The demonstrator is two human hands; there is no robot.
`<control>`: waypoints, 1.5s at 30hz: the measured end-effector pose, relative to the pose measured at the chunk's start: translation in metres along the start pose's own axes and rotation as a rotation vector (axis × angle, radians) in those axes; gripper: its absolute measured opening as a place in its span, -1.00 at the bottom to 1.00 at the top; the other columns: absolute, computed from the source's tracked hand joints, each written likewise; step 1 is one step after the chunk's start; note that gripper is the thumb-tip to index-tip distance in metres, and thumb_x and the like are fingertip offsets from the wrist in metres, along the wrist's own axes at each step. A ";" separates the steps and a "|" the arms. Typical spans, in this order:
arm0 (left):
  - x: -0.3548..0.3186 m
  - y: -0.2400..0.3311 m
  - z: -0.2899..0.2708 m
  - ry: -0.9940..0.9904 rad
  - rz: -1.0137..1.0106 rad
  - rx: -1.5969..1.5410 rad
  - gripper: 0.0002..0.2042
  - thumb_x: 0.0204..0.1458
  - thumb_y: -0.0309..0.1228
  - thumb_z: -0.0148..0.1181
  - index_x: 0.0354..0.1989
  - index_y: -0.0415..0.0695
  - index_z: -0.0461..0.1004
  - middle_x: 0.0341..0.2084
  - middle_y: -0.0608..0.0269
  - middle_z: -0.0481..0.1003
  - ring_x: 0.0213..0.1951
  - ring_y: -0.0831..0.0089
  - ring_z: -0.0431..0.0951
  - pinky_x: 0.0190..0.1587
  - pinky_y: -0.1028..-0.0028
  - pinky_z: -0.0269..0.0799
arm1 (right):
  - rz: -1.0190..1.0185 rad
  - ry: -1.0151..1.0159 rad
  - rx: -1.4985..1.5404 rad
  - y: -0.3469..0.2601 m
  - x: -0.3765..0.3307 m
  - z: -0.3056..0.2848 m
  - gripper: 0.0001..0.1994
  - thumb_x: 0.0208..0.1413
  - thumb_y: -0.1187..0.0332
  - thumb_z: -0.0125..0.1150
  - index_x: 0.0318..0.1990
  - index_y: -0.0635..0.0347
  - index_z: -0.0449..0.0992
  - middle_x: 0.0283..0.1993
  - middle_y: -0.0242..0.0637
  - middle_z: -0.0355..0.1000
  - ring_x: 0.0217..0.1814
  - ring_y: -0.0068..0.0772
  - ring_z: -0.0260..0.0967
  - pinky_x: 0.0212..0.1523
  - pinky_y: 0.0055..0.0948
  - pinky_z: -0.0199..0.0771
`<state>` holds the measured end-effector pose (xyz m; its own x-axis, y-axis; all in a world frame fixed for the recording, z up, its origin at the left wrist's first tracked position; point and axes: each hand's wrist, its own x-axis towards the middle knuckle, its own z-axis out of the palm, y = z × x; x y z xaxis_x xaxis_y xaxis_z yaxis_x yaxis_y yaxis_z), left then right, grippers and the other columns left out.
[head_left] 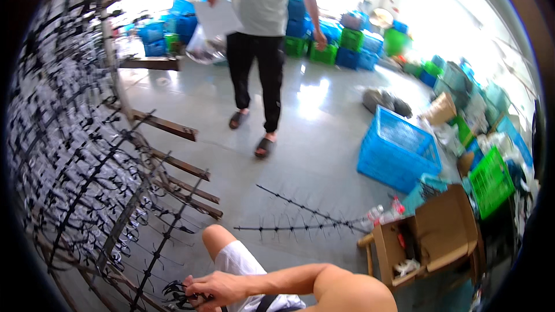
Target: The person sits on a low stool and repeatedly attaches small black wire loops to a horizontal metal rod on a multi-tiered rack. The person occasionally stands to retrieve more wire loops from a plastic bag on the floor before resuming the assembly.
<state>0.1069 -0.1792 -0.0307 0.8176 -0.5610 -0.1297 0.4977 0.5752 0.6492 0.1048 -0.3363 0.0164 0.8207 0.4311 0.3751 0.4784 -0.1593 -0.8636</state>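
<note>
At the lower edge my right hand (217,289), its forearm reaching across from the right, is closed with the fingers pinched around a bunch of small black curved hooks (175,294). Just left of it runs a long black rod (163,241) with thin wire prongs, leaning by the rack. I cannot make out my left hand. On the left stands a tall rack (124,89), densely filled with black pronged rods and small shiny pieces. Beyond my knee, two more black pronged rods (289,228) stretch out over the floor, meeting near a plastic bottle (374,214).
Brown bars (165,125) jut from the rack toward the walkway. A person (260,52) in dark trousers stands ahead, carrying a plastic bag (203,46). On the right are a blue crate (399,149), an open cardboard box (445,228) and a green basket (491,183). Stacked crates (350,40) line the back.
</note>
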 end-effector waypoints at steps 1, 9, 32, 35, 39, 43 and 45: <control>-0.002 0.001 -0.003 0.001 0.008 -0.045 -0.74 0.03 -0.35 0.08 -0.14 -0.19 0.34 -0.22 0.16 0.41 -0.09 0.31 0.41 -0.01 0.33 0.30 | 0.041 -0.043 0.022 -0.018 0.006 -0.004 -0.63 -0.01 0.29 0.25 -0.07 0.24 0.34 -0.12 -0.18 0.37 -0.24 -0.20 0.40 -0.29 -0.35 0.43; -0.009 0.006 -0.015 0.062 0.064 -0.436 -0.81 0.01 -0.42 0.04 -0.21 -0.19 0.34 -0.30 0.15 0.40 -0.17 0.32 0.41 -0.04 0.29 0.31 | 0.474 -0.363 1.021 0.022 0.002 -0.033 -0.56 0.04 0.25 0.25 -0.02 0.31 0.28 -0.28 -0.45 0.30 -0.54 -0.75 0.15 -0.60 -0.75 0.11; 0.010 0.015 -0.022 0.698 -0.023 -0.347 -0.84 0.01 -0.36 -0.07 -0.42 -0.14 0.43 -0.47 0.22 0.46 -0.36 0.29 0.44 -0.21 0.28 0.36 | 0.689 -0.315 1.052 0.017 0.006 -0.039 -0.84 0.05 0.32 0.23 -0.28 0.15 0.41 -0.53 -0.40 0.39 -0.65 -0.65 0.29 -0.70 -0.69 0.21; 0.010 0.016 -0.027 0.725 0.024 -0.296 -0.82 0.01 -0.33 -0.07 -0.43 -0.13 0.43 -0.49 0.23 0.46 -0.38 0.30 0.44 -0.20 0.28 0.36 | 0.682 -0.327 1.051 0.012 0.009 -0.040 -0.83 0.05 0.32 0.23 -0.28 0.15 0.41 -0.53 -0.42 0.39 -0.63 -0.67 0.29 -0.68 -0.70 0.21; 0.011 0.012 -0.035 0.722 0.042 -0.274 -0.81 -0.02 -0.29 -0.05 -0.48 -0.11 0.44 -0.54 0.24 0.46 -0.42 0.31 0.44 -0.19 0.24 0.36 | 0.584 -0.284 1.041 0.018 0.008 -0.033 -0.82 0.05 0.30 0.23 -0.29 0.16 0.41 -0.53 -0.43 0.39 -0.62 -0.68 0.28 -0.68 -0.72 0.20; 0.009 0.018 -0.031 0.696 0.014 -0.304 -0.82 -0.04 -0.29 -0.03 -0.54 -0.08 0.43 -0.57 0.26 0.47 -0.44 0.32 0.44 -0.13 0.14 0.35 | 0.572 -0.307 1.075 0.020 0.009 -0.034 -0.82 0.06 0.29 0.22 -0.29 0.17 0.41 -0.53 -0.43 0.38 -0.62 -0.68 0.26 -0.67 -0.73 0.18; 0.008 0.023 -0.018 0.712 0.023 -0.296 -0.82 -0.04 -0.29 -0.03 -0.56 -0.07 0.43 -0.58 0.27 0.47 -0.44 0.32 0.45 -0.08 0.07 0.33 | 0.571 -0.306 1.091 0.021 0.009 -0.033 -0.82 0.06 0.29 0.21 -0.29 0.17 0.40 -0.53 -0.43 0.37 -0.63 -0.69 0.25 -0.67 -0.72 0.17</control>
<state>0.1295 -0.1598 -0.0303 0.7678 -0.0871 -0.6347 0.4535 0.7737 0.4425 0.1325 -0.3649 0.0130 0.6494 0.7528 -0.1078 -0.5431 0.3599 -0.7586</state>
